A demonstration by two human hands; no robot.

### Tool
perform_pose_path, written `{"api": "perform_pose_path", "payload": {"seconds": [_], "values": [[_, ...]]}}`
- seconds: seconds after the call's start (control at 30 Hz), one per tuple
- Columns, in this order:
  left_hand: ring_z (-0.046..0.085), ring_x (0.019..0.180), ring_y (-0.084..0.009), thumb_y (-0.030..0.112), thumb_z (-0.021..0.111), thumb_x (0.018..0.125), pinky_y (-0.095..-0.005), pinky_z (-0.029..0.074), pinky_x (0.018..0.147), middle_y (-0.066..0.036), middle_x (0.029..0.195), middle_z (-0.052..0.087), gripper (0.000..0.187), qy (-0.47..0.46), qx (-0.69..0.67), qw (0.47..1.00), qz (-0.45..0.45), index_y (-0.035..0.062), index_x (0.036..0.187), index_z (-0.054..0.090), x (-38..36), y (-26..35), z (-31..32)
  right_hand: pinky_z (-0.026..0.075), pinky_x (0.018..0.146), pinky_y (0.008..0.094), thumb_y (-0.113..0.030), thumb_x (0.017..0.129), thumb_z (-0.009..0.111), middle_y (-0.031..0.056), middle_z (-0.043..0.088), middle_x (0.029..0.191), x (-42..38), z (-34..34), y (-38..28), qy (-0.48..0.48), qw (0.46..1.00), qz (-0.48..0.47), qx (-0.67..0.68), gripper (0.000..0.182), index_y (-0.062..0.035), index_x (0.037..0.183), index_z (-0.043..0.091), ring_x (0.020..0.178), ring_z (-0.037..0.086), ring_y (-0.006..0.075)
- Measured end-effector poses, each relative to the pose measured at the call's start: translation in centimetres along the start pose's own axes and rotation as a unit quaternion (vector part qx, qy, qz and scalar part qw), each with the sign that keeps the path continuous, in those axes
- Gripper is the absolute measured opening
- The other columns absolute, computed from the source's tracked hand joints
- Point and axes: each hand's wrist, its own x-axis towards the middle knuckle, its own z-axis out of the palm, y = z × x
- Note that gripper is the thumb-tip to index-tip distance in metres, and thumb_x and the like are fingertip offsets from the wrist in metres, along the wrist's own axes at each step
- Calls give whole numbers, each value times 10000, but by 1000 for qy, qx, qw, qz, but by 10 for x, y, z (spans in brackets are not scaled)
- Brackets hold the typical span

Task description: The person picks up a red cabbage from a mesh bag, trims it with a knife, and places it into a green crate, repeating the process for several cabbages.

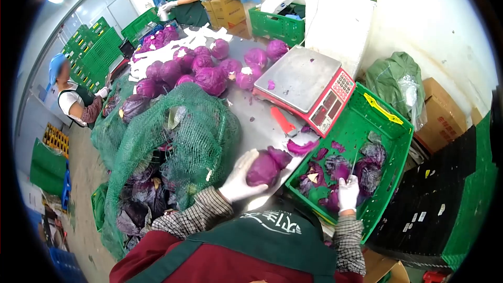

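Note:
My left hand (238,181), in a white glove, grips a red cabbage (263,170) from its left side, at the near edge of the metal table. One outer leaf (280,157) stands away from the head on its right. Over the green crate (389,134), my gloved right hand (348,194) is closed on a knife (356,158); its thin blade points away from me and the handle is hidden in the fist. Below that hand, loose purple leaves (373,153) lie in the crate. A torn leaf (302,147) rests by the crate's left rim.
A red-framed scale (306,78) stands beyond the crate, with a red-handled tool (283,121) beside it. Several cabbages (210,80) cover the table's far part. A green net sack (201,141) of cabbages bulges at left. Two other people (78,99) work farther off.

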Motion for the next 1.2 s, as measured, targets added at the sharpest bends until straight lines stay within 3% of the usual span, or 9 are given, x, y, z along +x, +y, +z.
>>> {"api": "perform_pose_path", "payload": {"seconds": [0.1, 0.23, 0.4, 0.6, 0.77, 0.8, 0.87, 1.0, 1.2], "values": [[260, 1377, -371, 408, 785, 662, -425, 217, 1145, -255, 1441, 317, 969, -34, -17, 999, -36, -25, 1399, 327, 12, 4, -11, 481, 789, 208, -1, 763, 729, 82, 557, 996, -3, 6, -8, -55, 980, -164, 101, 686, 99, 1337, 367, 898, 549, 98], [304, 1349, -385, 451, 787, 646, -430, 248, 1129, -262, 1417, 352, 985, -56, 7, 997, -59, -18, 1390, 342, 34, 20, -7, 378, 403, 192, -188, 816, 733, -11, 565, 757, -67, 59, -107, -253, 961, -69, 92, 498, 8, 1216, 510, 478, 474, 48], [394, 1267, -373, 456, 802, 636, -442, 312, 1079, -221, 1336, 433, 945, -64, 41, 996, -44, 45, 1368, 368, 42, 18, -5, 380, 406, 215, -238, 839, 719, -26, 503, 708, -72, 97, -122, -352, 929, -12, 111, 317, -36, 1002, 537, 474, 465, 62], [467, 1208, -374, 455, 750, 716, -424, 361, 1047, -243, 1293, 480, 839, -46, 37, 997, -53, 8, 1339, 410, 54, 10, -4, 406, 424, 245, -131, 832, 642, 34, 528, 786, -63, 102, -109, -345, 928, -70, 120, 291, -4, 1065, 521, 463, 464, 97], [539, 1128, -275, 395, 683, 830, -367, 425, 989, -205, 1222, 542, 705, -26, -109, 983, -147, -19, 1332, 413, 63, -6, -5, 487, 679, 276, -49, 797, 563, 89, 545, 870, -37, 113, -47, -184, 894, -399, -82, 200, -10, 989, 524, 780, 558, 180], [543, 1115, -245, 366, 672, 852, -349, 436, 976, -183, 1215, 548, 670, -21, -183, 965, -186, -18, 1335, 410, 66, -19, -1, 498, 703, 309, -40, 798, 550, 100, 575, 886, -37, 106, -39, -246, 952, -180, 0, 162, -11, 957, 547, 797, 574, 205], [545, 1083, -190, 324, 663, 875, -313, 452, 949, -136, 1181, 560, 592, 2, -290, 931, -220, -8, 1306, 429, 66, -22, -6, 358, 442, 183, 30, 776, 575, -36, 402, 649, -30, 82, -19, -153, 958, -231, 71, 196, -64, 940, 522, 518, 407, 38], [571, 1017, -176, 325, 664, 875, -306, 479, 903, -122, 1127, 578, 556, 11, -269, 936, -227, -6, 1268, 450, 67, -21, -1, 476, 634, 217, 50, 794, 637, 47, 516, 932, 2, 18, 20, 93, 883, -352, -297, 336, 4, 1110, 534, 750, 535, 95], [529, 1181, -372, 579, 512, 875, -364, 394, 1019, -303, 1263, 516, 860, -63, -96, 964, -240, -95, 1370, 312, 78, -7, 3, 483, 657, 263, -117, 757, 769, 61, 566, 859, -78, 91, -127, -170, 923, -344, -42, 351, -18, 1032, 574, 720, 561, 127]]}}
